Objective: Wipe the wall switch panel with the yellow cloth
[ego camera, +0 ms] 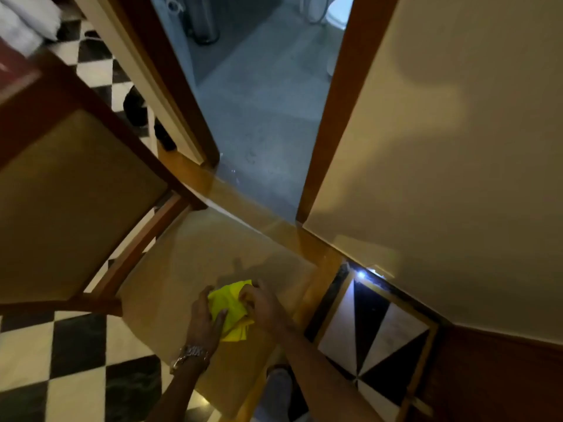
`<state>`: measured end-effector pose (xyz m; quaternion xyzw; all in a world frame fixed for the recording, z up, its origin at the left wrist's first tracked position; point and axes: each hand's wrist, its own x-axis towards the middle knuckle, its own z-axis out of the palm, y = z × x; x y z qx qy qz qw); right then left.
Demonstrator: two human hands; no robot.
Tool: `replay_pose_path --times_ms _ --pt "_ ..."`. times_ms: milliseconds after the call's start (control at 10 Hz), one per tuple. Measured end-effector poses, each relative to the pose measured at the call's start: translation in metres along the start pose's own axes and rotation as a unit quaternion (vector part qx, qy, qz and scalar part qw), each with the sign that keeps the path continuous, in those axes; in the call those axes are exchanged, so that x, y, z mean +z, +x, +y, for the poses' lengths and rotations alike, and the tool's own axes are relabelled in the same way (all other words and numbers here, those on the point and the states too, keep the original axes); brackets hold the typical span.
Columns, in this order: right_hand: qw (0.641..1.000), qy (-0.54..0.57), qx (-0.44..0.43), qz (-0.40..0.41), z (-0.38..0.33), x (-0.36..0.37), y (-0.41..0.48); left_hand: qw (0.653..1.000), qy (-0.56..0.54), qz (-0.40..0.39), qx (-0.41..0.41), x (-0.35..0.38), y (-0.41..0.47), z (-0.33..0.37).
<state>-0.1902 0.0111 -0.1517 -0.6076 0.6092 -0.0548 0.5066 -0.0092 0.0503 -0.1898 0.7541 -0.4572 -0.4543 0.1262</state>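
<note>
The yellow cloth (230, 309) is bunched between both my hands, low in the middle of the head view, above the beige floor. My left hand (204, 318), with a metal watch on the wrist, grips its left side. My right hand (264, 303) pinches its right edge with the fingers curled. No wall switch panel shows in this view. The cream wall (441, 147) fills the right side.
A wooden chair (76, 190) with a padded seat stands at the left. An open doorway (262, 117) with brown frames leads to a grey-floored bathroom holding a metal bin (202, 22). Black-and-white checked tiles (79, 367) cover the floor. My foot (275, 388) is below.
</note>
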Motion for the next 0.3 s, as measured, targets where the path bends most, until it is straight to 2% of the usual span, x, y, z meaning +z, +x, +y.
replay_pose_path --times_ms 100,200,300 --pt "0.988 -0.145 -0.033 -0.05 0.006 0.02 0.008 0.976 0.204 -0.064 0.034 -0.006 0.006 -0.035" --pt "0.962 -0.26 -0.028 -0.076 0.011 0.003 -0.001 0.953 0.282 -0.104 0.029 -0.007 -0.002 -0.027" --pt "0.954 -0.281 -0.081 -0.057 0.004 -0.04 -0.018 0.925 0.361 -0.05 0.109 -0.007 -0.011 0.013"
